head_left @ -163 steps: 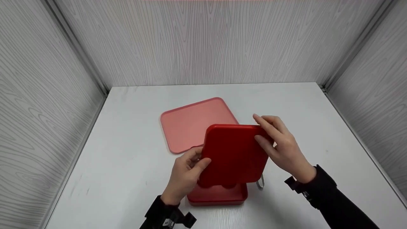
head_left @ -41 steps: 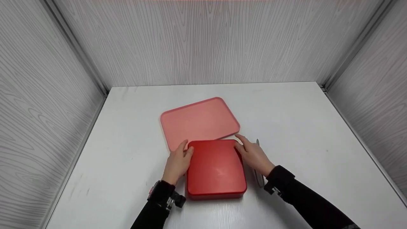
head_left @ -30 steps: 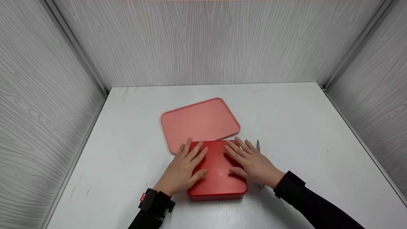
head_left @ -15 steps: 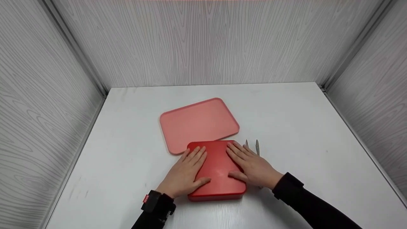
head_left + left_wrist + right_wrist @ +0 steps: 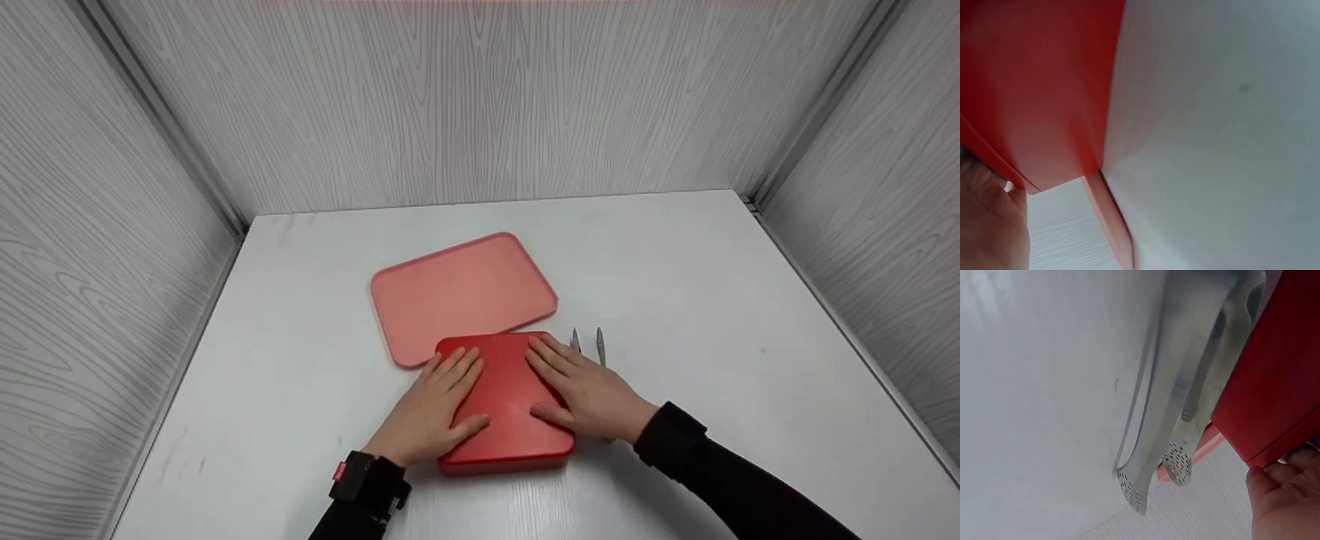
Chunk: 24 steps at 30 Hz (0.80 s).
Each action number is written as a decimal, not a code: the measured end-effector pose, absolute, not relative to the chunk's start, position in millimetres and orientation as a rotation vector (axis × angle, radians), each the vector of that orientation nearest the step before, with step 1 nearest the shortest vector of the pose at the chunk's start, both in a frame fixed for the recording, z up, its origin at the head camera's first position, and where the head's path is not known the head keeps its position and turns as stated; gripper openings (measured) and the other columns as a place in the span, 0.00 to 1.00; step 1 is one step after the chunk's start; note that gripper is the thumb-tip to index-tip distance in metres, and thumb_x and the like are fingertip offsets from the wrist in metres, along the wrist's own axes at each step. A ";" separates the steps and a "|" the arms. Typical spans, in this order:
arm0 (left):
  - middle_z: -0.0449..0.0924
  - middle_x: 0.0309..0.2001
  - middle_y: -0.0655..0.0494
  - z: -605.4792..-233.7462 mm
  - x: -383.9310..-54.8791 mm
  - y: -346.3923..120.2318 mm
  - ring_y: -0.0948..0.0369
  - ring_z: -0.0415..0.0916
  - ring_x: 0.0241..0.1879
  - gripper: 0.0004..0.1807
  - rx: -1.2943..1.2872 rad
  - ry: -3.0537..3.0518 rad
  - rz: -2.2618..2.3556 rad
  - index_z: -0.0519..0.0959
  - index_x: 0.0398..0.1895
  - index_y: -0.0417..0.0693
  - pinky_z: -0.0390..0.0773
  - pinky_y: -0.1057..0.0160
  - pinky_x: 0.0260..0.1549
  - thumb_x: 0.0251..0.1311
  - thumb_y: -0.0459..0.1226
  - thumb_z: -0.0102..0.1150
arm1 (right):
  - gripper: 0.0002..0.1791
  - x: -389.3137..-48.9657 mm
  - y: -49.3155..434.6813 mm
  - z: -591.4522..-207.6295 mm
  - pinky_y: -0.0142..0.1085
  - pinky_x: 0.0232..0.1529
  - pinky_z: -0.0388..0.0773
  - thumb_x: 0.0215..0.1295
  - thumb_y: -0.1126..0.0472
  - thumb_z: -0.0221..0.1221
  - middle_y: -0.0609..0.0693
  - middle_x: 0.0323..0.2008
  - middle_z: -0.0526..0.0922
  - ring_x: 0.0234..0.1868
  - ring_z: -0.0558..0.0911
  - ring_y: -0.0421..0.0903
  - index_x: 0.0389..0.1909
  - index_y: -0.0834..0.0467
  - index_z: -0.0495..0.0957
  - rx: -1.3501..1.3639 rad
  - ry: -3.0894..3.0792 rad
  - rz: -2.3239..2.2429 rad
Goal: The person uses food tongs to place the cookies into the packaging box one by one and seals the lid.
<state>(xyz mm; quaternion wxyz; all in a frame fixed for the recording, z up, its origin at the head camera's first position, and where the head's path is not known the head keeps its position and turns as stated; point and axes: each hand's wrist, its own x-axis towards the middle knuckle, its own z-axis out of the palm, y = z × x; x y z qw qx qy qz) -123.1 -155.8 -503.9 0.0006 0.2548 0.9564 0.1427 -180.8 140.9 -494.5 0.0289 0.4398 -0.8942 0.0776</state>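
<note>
A red lidded box [image 5: 502, 468] stands near the front of the white table, its red lid [image 5: 504, 397] seated on top. My left hand [image 5: 424, 416] lies flat over the lid's left side, fingers straight and pointing away from me. Over the right side rests my right hand [image 5: 592, 396], also flat, with the thumb spread inward. Close beside the box's right wall lie metal tongs [image 5: 1179, 382] with perforated tips. In the head view my right hand hides most of them, and only the tips show past it.
A pink tray [image 5: 465, 292] lies at an angle just behind the box, its near edge reaching the box's back left corner. White table surface [image 5: 675, 300] extends to both sides. Grey wood-grain panels [image 5: 480, 97] wall in the back, left and right.
Both hands held the lid tilted above the box earlier; it now sits on the box. They shifted from gripping its edges to lying flat on top. The tray has stayed in place.
</note>
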 end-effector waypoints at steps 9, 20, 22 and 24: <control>0.46 0.82 0.57 -504.7 -124.9 -156.2 0.59 0.39 0.81 0.46 0.808 3.014 0.399 0.50 0.83 0.51 0.39 0.51 0.77 0.71 0.69 0.34 | 0.45 -181.0 141.7 -495.7 0.56 0.76 0.51 0.76 0.32 0.43 0.54 0.82 0.49 0.82 0.48 0.53 0.81 0.58 0.52 1.363 -2.778 0.270; 0.46 0.82 0.51 -488.5 -124.9 -173.4 0.49 0.36 0.82 0.45 0.672 3.115 0.441 0.53 0.81 0.47 0.38 0.47 0.77 0.73 0.65 0.41 | 0.44 -186.5 153.4 -485.3 0.63 0.75 0.45 0.76 0.33 0.45 0.56 0.82 0.49 0.81 0.47 0.60 0.82 0.55 0.50 1.264 -2.804 0.237; 0.47 0.82 0.50 -482.9 -125.7 -181.2 0.48 0.37 0.82 0.44 0.614 3.164 0.428 0.54 0.81 0.47 0.38 0.45 0.76 0.73 0.63 0.44 | 0.44 -191.0 159.6 -482.7 0.63 0.75 0.45 0.76 0.34 0.47 0.56 0.82 0.49 0.81 0.46 0.61 0.82 0.54 0.50 1.196 -2.826 0.239; 0.47 0.82 0.49 -477.5 -126.9 -190.0 0.47 0.38 0.81 0.43 0.551 3.200 0.412 0.54 0.82 0.48 0.38 0.42 0.76 0.72 0.62 0.46 | 0.43 -196.4 166.4 -480.3 0.63 0.75 0.44 0.76 0.34 0.47 0.56 0.82 0.48 0.81 0.46 0.61 0.82 0.53 0.51 1.123 -2.855 0.234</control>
